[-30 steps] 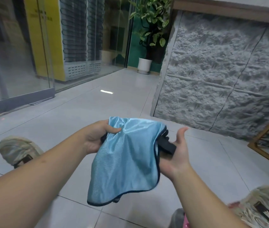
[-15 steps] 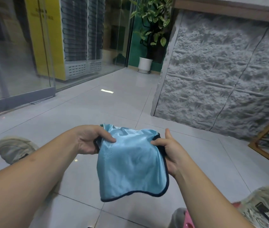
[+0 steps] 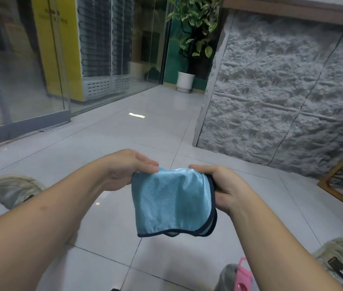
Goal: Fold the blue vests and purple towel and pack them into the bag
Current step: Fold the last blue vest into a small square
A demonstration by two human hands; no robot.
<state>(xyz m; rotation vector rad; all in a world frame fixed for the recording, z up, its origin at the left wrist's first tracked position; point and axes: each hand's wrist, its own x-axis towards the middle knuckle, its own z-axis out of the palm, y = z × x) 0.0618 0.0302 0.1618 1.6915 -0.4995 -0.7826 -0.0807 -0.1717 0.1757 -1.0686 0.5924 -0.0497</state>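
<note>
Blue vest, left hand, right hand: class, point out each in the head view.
blue vest [image 3: 172,200], head view, middle of the front panel
left hand [image 3: 124,169], head view, back of the hand
right hand [image 3: 225,185], head view, back of the hand

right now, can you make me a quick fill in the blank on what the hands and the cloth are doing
1. Both hands hold a folded vest whose colour is ____.
2. The left hand and the right hand grip the vest at its ____ edge.
3. The vest's edge is trimmed in a ____ colour.
4. The potted plant stands in a pot coloured ____.

Missing words: blue; top; dark; white
</note>
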